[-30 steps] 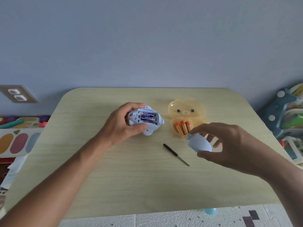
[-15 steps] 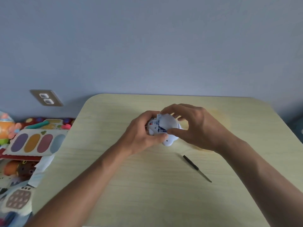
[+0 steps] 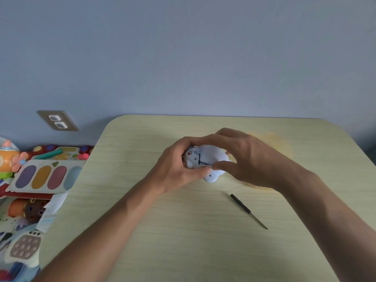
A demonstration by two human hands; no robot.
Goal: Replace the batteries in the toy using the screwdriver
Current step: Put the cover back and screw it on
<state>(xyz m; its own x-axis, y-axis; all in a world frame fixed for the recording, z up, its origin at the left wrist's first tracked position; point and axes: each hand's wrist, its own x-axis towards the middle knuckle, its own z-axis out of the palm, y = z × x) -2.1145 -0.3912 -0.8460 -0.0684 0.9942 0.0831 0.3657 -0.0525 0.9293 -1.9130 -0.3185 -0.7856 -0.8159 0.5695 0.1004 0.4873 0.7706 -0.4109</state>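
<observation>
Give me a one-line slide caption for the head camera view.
Both hands, left hand and right hand, fit the cover onto the blue toy; screwdriver lies unused on the table.

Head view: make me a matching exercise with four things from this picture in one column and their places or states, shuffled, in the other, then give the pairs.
Things
1. screwdriver
2. toy
3. wall socket
4. right hand

Places or states
A. on the wall, left of the table
B. lying untouched on the table
C. gripped between both hands
D. fitting the pale blue cover onto the toy

Pairs: 1-B, 2-C, 3-A, 4-D. The left hand steadies the toy from its other side.
</observation>
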